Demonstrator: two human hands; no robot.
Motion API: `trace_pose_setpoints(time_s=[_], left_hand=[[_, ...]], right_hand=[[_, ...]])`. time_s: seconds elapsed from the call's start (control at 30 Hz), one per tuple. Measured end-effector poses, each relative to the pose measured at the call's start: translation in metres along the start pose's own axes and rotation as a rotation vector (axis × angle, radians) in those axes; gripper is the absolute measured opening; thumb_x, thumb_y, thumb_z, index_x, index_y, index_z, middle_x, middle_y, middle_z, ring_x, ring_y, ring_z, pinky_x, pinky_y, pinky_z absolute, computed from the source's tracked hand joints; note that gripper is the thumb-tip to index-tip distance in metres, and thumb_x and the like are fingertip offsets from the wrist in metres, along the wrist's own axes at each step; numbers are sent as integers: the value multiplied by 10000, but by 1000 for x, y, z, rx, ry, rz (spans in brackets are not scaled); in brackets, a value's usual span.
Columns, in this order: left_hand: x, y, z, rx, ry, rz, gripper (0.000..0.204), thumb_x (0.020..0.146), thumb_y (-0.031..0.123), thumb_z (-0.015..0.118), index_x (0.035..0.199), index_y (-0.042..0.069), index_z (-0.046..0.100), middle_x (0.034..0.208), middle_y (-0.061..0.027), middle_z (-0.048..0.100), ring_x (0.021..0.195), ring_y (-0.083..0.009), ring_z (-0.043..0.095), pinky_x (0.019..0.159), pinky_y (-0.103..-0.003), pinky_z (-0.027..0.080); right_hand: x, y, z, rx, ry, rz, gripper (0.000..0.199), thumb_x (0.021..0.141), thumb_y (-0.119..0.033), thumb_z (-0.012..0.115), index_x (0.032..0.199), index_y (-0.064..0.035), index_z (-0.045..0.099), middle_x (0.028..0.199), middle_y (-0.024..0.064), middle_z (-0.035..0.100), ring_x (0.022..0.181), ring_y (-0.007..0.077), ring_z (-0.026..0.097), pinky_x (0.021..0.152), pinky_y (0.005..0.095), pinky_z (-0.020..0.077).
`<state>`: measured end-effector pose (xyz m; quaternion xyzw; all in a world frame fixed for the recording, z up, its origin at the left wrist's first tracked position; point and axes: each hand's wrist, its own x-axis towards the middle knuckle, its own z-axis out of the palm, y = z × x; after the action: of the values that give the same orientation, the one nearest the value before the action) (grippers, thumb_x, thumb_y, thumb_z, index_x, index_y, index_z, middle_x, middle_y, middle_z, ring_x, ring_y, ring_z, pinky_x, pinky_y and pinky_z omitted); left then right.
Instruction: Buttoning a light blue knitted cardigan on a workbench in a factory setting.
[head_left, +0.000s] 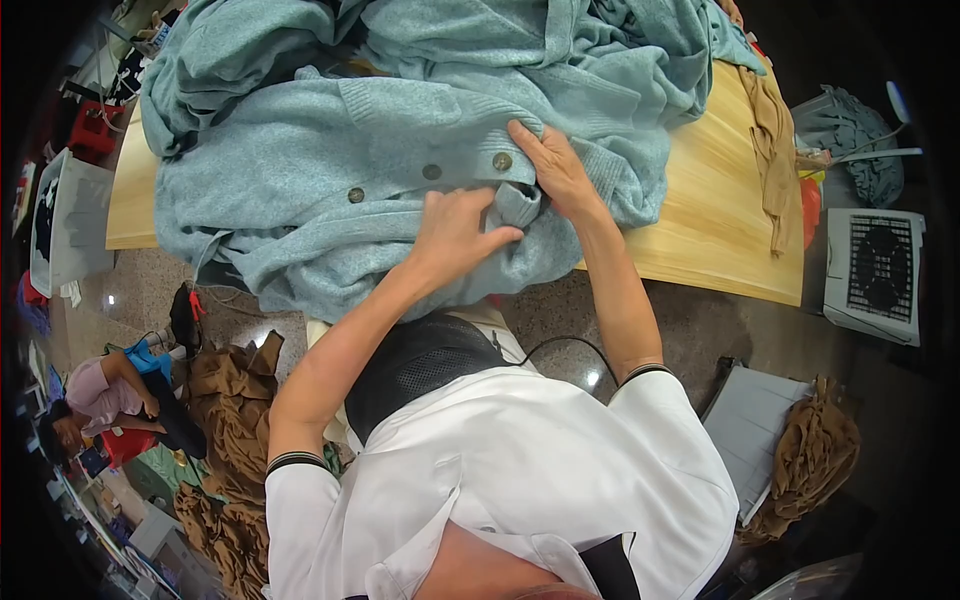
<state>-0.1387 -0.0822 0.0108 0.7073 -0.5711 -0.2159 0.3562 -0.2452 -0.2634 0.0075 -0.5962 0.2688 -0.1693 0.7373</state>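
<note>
A pale blue-green knit cardigan (270,150) with dark round buttons and ribbed edges lies across the near side of the table. My right hand (558,175) grips its ribbed front edge, the thumb on top beside a button (502,161) and the other fingers mostly hidden by cloth. Just to the left, my left hand (455,235) is closed loosely on the button band, with its thumb stretched to the right. Between the two hands a small ribbed fold (517,204) sticks up. The cardigan's lower part hangs over the table edge toward me.
More blue-green knitwear (430,35) is heaped behind on the wooden table (700,235). A brown strip of cloth (770,150) hangs over its right side. Brown garments (235,400) lie on the floor at left, near a seated person (110,390). A white boxy appliance (874,275) stands at right.
</note>
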Motion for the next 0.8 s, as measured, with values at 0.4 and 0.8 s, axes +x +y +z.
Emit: trace_pose_setpoints(time_s=[0.4,0.8], left_hand=[[-7,-1,-6,197,301,513,228,833,28,791,1052,65,740,896,-82,705,772,-270,675,671,-390,526],[-2,-1,2,-6,332,163,201,822,73,775,1010,97,709,854,-79,663,789,-309,685,668,-439,530]], right_hand=[[-14,-12,-11,-182,-318,158,283,924,-153,835,1146,3,758,1058,21,775,954,93,690,872,276,559],[-21,19,-4,-84,-136,71,248,882,-105,835,1081,37,790,996,51,789,866,109,704,791,284,566]])
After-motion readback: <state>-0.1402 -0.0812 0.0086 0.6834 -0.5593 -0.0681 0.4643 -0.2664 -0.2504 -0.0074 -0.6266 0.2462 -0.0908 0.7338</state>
